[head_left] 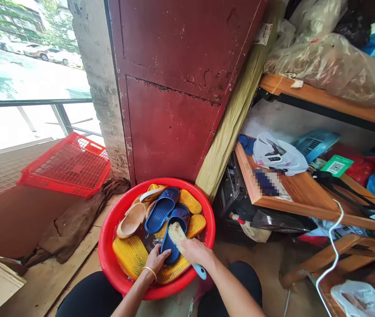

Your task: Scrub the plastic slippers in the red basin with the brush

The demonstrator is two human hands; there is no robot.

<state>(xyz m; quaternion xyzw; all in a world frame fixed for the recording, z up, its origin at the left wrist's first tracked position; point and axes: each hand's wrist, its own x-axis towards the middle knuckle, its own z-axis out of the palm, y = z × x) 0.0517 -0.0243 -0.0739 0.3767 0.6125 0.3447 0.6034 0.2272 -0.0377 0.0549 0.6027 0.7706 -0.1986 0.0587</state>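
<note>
The right hand (195,252) clenches a pale-bristled, blue-handled scrubbing brush (177,234) against a navy plastic slide sandal (171,246), held down by the left hand (156,259), its fingers unclenched, in a round red plastic basin (107,251); wet plastic could slip.

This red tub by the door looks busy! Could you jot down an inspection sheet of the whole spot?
Surface: tan floor, with a red tub of water standing on it.
Job's things: a blue slipper, other slippers and a yellow slipper in the tub; a brush.
Clutter: wooden shelves piled with plastic bags.
Hands: right hand grips the brush, bristles on the blue slipper; left hand, wearing a gold bangle, touches that slipper.
Cables: a white cord by the shelves.
Surroundings: red metal door, red crate, brown cloth.
</note>
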